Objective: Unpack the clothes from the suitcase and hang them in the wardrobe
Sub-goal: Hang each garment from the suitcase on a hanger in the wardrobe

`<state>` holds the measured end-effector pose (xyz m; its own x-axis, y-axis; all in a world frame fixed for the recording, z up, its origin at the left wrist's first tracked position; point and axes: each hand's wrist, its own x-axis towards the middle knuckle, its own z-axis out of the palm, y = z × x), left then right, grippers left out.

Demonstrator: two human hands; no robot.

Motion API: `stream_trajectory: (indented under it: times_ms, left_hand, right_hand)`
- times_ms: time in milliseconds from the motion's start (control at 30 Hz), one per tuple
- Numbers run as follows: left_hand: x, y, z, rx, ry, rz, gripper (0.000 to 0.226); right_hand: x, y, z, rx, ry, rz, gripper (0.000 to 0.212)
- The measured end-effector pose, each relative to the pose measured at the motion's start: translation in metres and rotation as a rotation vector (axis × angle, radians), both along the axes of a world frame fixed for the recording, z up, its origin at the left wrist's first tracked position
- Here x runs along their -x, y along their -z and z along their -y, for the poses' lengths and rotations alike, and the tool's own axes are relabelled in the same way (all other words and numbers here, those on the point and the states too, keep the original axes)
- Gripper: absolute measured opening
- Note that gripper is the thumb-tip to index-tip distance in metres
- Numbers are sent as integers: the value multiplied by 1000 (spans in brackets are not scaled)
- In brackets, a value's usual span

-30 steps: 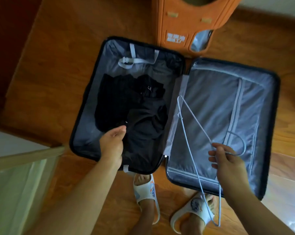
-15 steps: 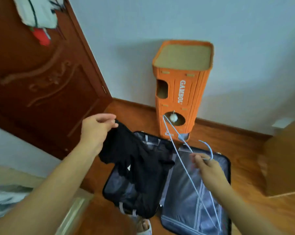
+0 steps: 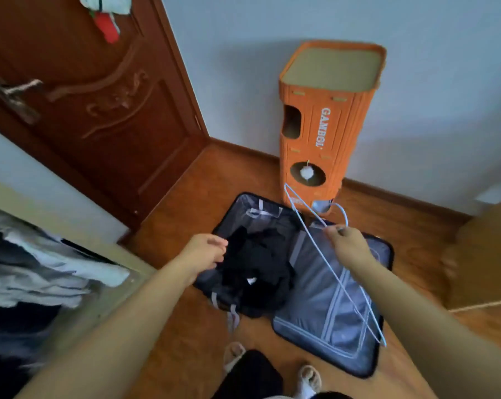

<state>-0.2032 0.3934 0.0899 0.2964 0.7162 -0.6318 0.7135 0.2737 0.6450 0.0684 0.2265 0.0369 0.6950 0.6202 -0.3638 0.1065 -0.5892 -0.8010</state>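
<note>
An open black suitcase with grey lining lies flat on the wooden floor. My left hand grips a black garment and holds it up over the suitcase's left half, the cloth hanging down in folds. My right hand pinches a pale blue wire hanger near its hook, above the suitcase's right half; the hanger slants down toward me. The wardrobe stands at the left edge with light and dark clothes hanging inside.
An orange cardboard cat tower stands against the wall just behind the suitcase. A dark wooden door is at the left. A brown box sits at the right. My feet in slippers are near the suitcase's front edge.
My left hand took the black garment out of the suitcase and lifted it, then lowered it a little. My view rose from the suitcase to the room. The hanger stayed in my right hand.
</note>
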Motion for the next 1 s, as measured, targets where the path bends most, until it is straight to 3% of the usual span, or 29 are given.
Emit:
stream_trajectory:
  times_ms: [133,300,367,433,467,533,633,700,800,867,900,1000]
  left_hand:
    - [29,97,34,278,-69,-206,14]
    - [20,236,8,342,153,-287,22]
    - [4,318,-13,337,249,-292,3]
    - [-12,405,-30,341,287,-335,39]
    - [-24,442,-37,350,304,-340,43]
    - [-53,509,-44,373,330,-282,31]
    - [-106,576,-52,535,-33,-18,28]
    - [-126,608,-63,673,-259,104,48]
    - [-116,658,-78,782,-421,153,77]
    - [-111,630,-82,825,-439,109,63]
    - [-117,589,-79,856,-433,71,56]
    - [-118,550,-71,914,-393,26,65]
  right_hand:
    - [7,92,35,263,35,-107,40]
    - [15,208,1,314,100,-123,23]
    - [21,267,-20,289,162,-120,22]
    - [33,325,-33,270,233,-106,18]
    - [39,352,-37,258,265,-101,17]
    - [49,396,-41,238,305,-103,17]
    - [58,435,-36,226,335,-106,21]
    - [57,449,-25,247,374,-141,25]
    - [51,443,-11,294,432,-166,25]
    - [45,424,-9,329,442,-183,24]
    - [42,412,-10,343,449,-202,25]
    - [35,385,-11,333,459,-251,24]
